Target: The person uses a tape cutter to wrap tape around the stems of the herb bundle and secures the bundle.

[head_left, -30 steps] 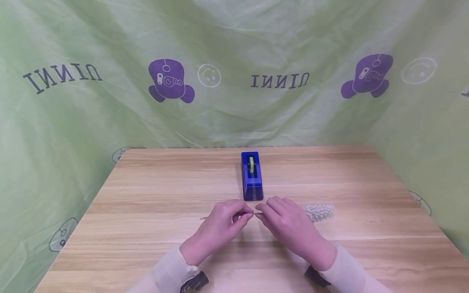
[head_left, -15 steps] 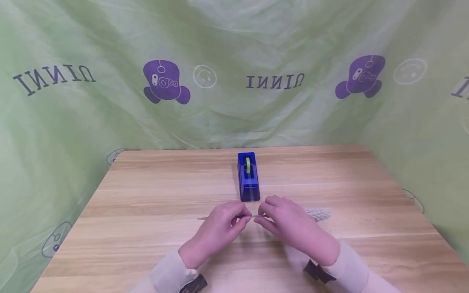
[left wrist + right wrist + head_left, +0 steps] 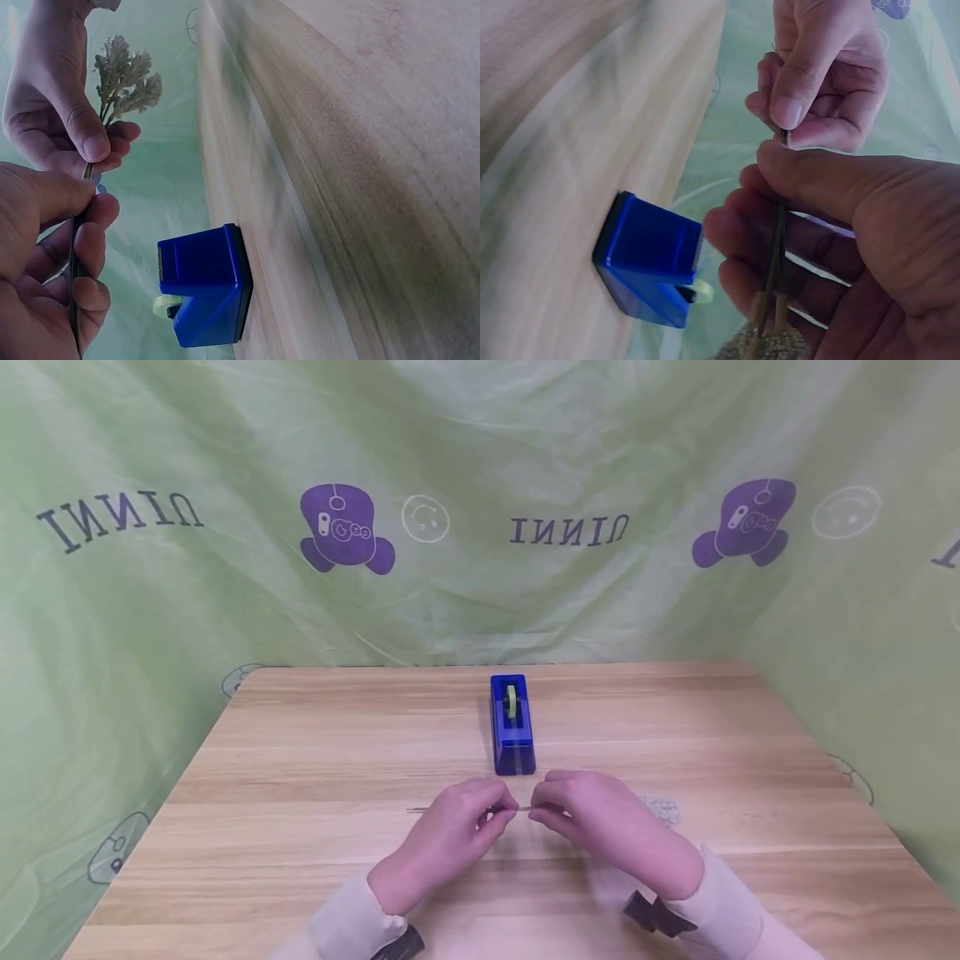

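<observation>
A small bunch of flower stems with pale grey heads [image 3: 663, 811] is held level above the table between my two hands. My left hand [image 3: 456, 828] pinches the thin stems between thumb and forefinger, and their bare ends [image 3: 416, 811] stick out to its left. Close beside it, my right hand [image 3: 611, 827] pinches the same stems nearer the heads. Only a short piece of stem shows between the fingertips. In the left wrist view the flower heads [image 3: 126, 79] spread beyond the right hand. The right wrist view shows dark stems [image 3: 775, 247] running across the right fingers.
A blue tape dispenser [image 3: 513, 727] with a pale yellow-green roll stands on the wooden table [image 3: 337, 735], just beyond the hands. Green printed cloth [image 3: 465, 602] hangs behind the table and along both sides.
Both hands keep pinching the stems. My right hand has turned slightly and covers more of the flower heads. The head view has shifted a little.
</observation>
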`<move>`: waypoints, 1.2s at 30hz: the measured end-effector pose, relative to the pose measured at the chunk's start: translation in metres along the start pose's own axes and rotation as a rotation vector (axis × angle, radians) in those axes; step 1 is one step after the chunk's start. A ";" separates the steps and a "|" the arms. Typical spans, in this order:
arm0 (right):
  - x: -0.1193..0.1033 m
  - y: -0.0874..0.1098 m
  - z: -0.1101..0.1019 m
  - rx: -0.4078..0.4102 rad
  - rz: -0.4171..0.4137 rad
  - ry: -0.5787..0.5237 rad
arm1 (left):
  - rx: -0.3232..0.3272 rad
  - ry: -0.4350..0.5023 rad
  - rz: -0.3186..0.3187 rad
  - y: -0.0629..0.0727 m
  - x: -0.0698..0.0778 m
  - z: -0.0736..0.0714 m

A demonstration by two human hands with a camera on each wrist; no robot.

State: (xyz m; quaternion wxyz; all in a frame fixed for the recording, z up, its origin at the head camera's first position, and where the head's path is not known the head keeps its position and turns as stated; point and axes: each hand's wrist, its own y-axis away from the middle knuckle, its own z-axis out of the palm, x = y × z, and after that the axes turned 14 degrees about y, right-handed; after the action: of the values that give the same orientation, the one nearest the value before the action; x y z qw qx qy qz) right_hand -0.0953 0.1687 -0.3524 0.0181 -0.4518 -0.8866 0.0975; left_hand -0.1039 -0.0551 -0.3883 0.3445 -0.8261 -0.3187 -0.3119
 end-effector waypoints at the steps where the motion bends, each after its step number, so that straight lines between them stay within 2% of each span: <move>1: 0.000 0.000 0.001 0.003 0.001 -0.001 | -0.005 0.005 -0.003 0.000 0.000 0.000; 9: 0.001 -0.001 0.007 0.033 -0.007 0.022 | -0.054 0.044 -0.039 -0.001 -0.003 -0.001; 20: 0.001 0.000 0.016 0.014 0.009 0.023 | -0.135 0.023 -0.152 -0.004 -0.007 0.001; 25: 0.002 0.000 0.018 -0.005 0.009 0.012 | -0.139 0.029 -0.166 -0.005 -0.008 0.001; 30: 0.004 0.000 0.015 -0.059 0.012 -0.026 | -0.129 0.038 -0.175 -0.006 -0.009 0.002; 36: 0.005 0.000 0.013 -0.097 -0.021 -0.038 | -0.121 0.019 -0.175 -0.005 -0.009 0.003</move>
State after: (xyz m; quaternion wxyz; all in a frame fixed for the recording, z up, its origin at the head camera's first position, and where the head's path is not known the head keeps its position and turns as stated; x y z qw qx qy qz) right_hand -0.1001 0.1708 -0.3658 -0.0197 -0.4409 -0.8951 0.0631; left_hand -0.1122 -0.0524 -0.3945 0.2685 -0.8113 -0.3671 -0.3674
